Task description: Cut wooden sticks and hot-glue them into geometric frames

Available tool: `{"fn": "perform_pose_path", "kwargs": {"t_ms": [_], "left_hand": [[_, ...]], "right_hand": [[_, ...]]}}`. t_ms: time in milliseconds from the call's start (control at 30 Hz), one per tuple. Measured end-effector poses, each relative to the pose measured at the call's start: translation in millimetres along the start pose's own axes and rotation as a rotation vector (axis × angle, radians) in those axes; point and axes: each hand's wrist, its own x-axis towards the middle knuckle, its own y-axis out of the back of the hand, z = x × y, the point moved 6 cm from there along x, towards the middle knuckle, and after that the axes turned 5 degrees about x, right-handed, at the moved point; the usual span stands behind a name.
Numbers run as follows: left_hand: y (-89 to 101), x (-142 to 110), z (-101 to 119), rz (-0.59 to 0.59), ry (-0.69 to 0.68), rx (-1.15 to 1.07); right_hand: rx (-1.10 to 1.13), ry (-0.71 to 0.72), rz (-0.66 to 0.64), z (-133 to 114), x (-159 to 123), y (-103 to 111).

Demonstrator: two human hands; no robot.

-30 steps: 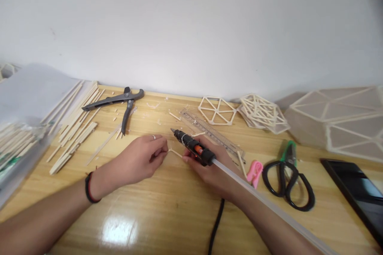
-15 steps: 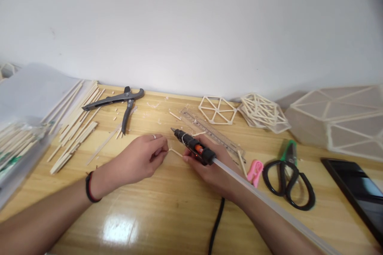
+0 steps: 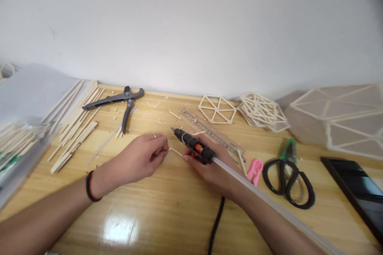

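My right hand [image 3: 214, 163] is wrapped round a black hot glue gun [image 3: 191, 143], its nozzle pointing up and left. A long translucent glue stick [image 3: 254, 193] runs out of the gun's back over my forearm. Between my hands a short wooden stick [image 3: 176, 152] lies low over the table; the right thumb and fingertips are at its right end. My left hand [image 3: 146, 153] is closed in a pinch at the other end, where a whitish joint shows. What sits inside the left fingers is mostly hidden.
Wooden sticks [image 3: 73, 145] and a grey cutter [image 3: 127, 97] lie left. A clear ruler [image 3: 214, 131], a hexagonal stick frame [image 3: 217, 109] and a pile of frames [image 3: 263, 111] are behind. Rightward are a pink clip [image 3: 255, 171], black-handled scissors [image 3: 289, 183] and a phone [image 3: 354, 187].
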Motion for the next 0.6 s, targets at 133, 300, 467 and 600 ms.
{"fn": "perform_pose_path", "kwargs": {"t_ms": [133,300,467,600], "left_hand": [[0.0,0.1,0.3,0.002,-0.003,0.006],[-0.5,0.0,-0.3,0.004,-0.007,0.013],[-0.9,0.7,-0.4,-0.010,-0.004,0.009],[-0.2,1.1,0.1,-0.005,-0.005,0.008]], "right_hand": [[-0.004,0.006,0.008,-0.4,1.0,0.1],[-0.004,0.001,0.000,-1.7,0.1,0.5],[-0.004,-0.002,0.003,-0.6,-0.8,0.6],[0.002,0.006,-0.001,-0.4,-0.4,0.3]]}}
